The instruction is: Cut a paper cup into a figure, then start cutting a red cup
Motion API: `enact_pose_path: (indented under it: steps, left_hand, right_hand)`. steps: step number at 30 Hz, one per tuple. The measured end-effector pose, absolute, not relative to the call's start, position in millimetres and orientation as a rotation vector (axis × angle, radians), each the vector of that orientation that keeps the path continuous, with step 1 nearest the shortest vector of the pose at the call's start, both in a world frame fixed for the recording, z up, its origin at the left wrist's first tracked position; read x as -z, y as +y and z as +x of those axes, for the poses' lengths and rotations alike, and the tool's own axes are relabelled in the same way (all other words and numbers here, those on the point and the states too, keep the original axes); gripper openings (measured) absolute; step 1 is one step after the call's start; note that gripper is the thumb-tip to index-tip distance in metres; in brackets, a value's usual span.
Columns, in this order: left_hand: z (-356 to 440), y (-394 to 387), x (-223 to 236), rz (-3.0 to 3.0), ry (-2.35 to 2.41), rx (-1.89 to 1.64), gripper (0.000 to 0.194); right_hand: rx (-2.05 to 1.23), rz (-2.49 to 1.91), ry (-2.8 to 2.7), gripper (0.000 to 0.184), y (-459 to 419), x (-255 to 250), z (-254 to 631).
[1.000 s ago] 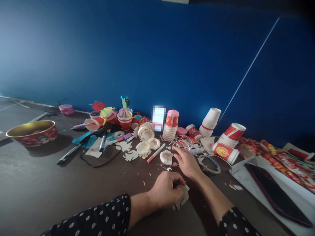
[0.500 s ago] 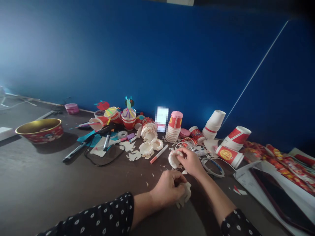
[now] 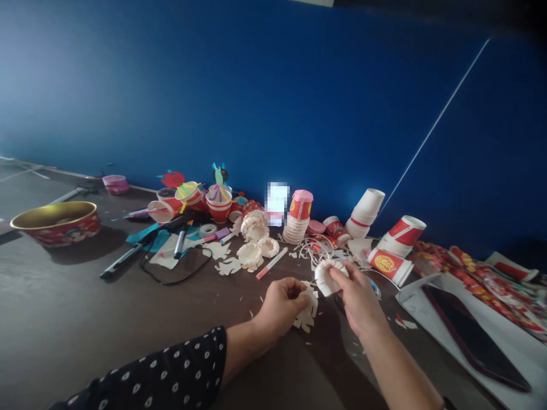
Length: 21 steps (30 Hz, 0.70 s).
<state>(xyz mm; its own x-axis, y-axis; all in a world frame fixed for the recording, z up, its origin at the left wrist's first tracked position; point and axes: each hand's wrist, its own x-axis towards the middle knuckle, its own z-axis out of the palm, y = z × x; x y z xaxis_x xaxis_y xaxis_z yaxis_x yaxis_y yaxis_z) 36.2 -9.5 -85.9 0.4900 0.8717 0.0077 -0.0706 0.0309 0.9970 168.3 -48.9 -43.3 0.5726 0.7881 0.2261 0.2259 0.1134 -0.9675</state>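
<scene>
Shifted since my last reading: the left hand [image 3: 280, 307] has moved up the tabletop [image 3: 128, 319], its fingers [image 3: 299, 291] closed narrowly over a scalloped white paper cutout [image 3: 306, 312], which appears to rest on the surface. To its right, the right hand [image 3: 356, 299] has carried a round white cut-paper cup base [image 3: 328, 278] rightward and clear of the tabletop, pinched between its fingers [image 3: 339, 279]. I log that piece near a red-printed paper cup [image 3: 390, 266] lying on its side.
</scene>
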Motion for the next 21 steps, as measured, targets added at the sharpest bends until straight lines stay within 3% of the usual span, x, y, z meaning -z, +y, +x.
enact_pose_path:
  steps: [10,21]
  left_hand:
    - [36,-12,83,1.313,0.825,-0.843,0.015]
    - [35,-10,78,1.192,0.813,-0.813,0.018]
  right_hand:
    - [-0.789,-1.317,-0.799,0.016,-57,36,141]
    - [-0.816,-1.381,-0.685,0.015,-57,38,146]
